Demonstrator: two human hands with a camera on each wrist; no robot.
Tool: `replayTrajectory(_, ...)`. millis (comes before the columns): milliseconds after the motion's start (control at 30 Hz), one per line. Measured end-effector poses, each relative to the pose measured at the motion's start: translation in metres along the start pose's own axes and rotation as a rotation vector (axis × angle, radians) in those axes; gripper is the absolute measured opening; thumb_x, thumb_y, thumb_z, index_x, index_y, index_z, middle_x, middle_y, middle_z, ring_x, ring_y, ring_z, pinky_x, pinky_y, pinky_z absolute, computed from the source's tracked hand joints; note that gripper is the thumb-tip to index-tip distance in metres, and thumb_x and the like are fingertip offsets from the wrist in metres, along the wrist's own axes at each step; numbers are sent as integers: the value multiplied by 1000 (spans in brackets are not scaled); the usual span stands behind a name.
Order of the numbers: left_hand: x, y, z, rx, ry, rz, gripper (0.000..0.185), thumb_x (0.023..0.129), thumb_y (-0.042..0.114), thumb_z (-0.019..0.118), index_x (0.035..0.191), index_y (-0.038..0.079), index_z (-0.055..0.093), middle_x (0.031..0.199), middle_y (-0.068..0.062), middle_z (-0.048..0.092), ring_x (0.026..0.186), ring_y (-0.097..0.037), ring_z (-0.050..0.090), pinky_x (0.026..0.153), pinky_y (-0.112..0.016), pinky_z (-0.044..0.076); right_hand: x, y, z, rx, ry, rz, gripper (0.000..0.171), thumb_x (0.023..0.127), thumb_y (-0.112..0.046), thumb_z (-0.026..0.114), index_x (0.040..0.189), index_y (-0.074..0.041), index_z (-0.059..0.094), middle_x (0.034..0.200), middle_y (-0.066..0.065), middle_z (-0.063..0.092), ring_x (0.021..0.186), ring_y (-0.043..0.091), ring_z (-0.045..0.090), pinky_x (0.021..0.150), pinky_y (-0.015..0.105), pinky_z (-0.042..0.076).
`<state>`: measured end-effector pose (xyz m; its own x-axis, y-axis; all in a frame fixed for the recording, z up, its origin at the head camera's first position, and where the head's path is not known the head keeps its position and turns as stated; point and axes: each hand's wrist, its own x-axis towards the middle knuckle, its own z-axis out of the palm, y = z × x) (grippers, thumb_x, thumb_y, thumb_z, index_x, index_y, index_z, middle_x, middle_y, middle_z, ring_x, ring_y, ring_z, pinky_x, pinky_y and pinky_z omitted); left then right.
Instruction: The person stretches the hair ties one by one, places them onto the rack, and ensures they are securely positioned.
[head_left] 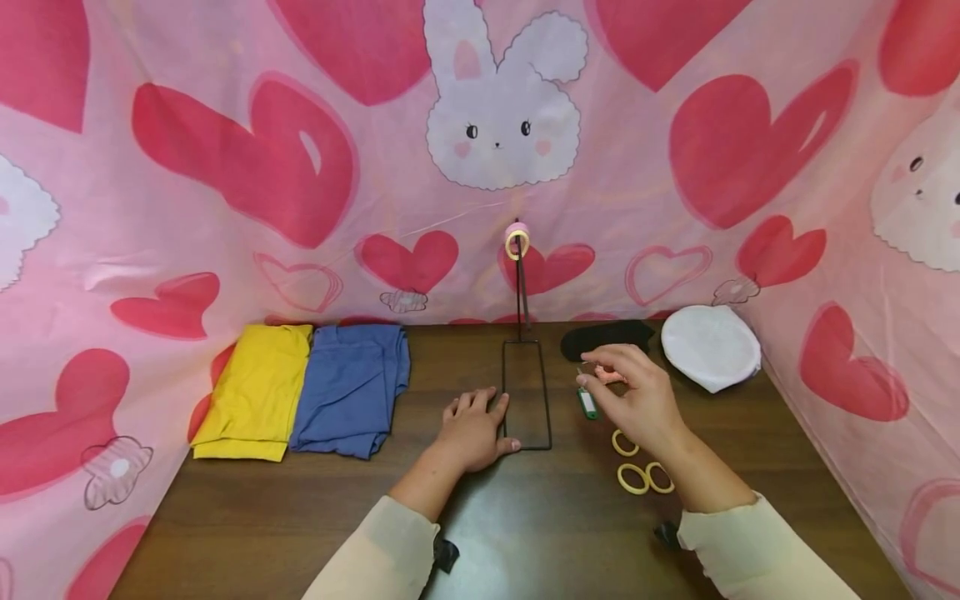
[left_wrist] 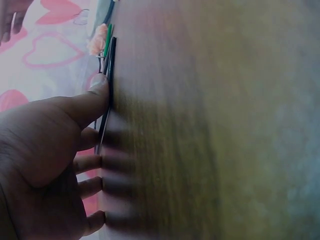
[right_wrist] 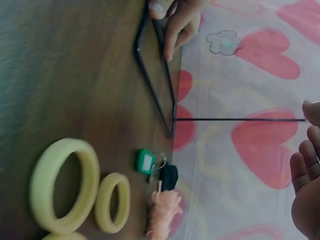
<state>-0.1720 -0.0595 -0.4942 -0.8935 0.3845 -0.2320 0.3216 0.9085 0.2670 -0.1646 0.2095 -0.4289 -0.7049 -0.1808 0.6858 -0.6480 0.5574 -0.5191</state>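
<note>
A black wire stand [head_left: 527,396] sits mid-table, its rectangular base flat and its thin pole [head_left: 520,292] upright, with a yellow ring and a pink one [head_left: 517,242] on top. My left hand [head_left: 480,417] lies flat on the table with straight fingers, the thumb [left_wrist: 100,87] pressing the base's left wire [left_wrist: 107,100]. My right hand [head_left: 596,371] hovers just right of the base with loosely curled fingers [right_wrist: 306,170] and holds nothing I can see. Below it lie a green key tag [head_left: 587,404] and a pink hair tie [right_wrist: 164,215]. Three yellow rings [head_left: 633,478] lie by my right wrist.
Folded yellow cloth [head_left: 255,392] and blue cloth [head_left: 351,387] lie at the left of the brown table [head_left: 300,517]. A black object [head_left: 606,336] and a white round pouch [head_left: 710,346] sit at the back right. Pink heart-print fabric [head_left: 225,167] walls the table on three sides.
</note>
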Motion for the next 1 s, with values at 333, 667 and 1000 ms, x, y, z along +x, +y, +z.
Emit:
replayTrajectory(333, 1, 1, 0, 5, -3, -1, 84, 97, 66, 58, 165, 24, 31, 170, -5, 25, 153, -35, 23, 119, -61, 22, -22, 11, -15, -17, -97, -39, 37, 73, 3, 90, 107, -7, 79, 112, 6, 75, 108, 24, 65, 101, 14, 42)
replayTrajectory(667, 2, -1, 1, 9, -13, -11, 84, 97, 66, 57, 165, 25, 30, 170, -4, 24, 154, -36, 22, 119, -61, 22, -41, 22, -32, -108, -183, -69, 42, 70, 2, 92, 107, -11, 79, 108, -1, 73, 103, 19, 65, 97, 8, 39)
replayTrajectory(1000, 1, -1, 1, 13, -9, -4, 84, 97, 65, 58, 165, 24, 33, 169, -5, 26, 153, -35, 24, 118, -61, 23, -57, 41, -43, -169, -344, -45, 44, 72, -2, 92, 112, -13, 77, 110, -4, 74, 105, 20, 66, 97, 13, 39)
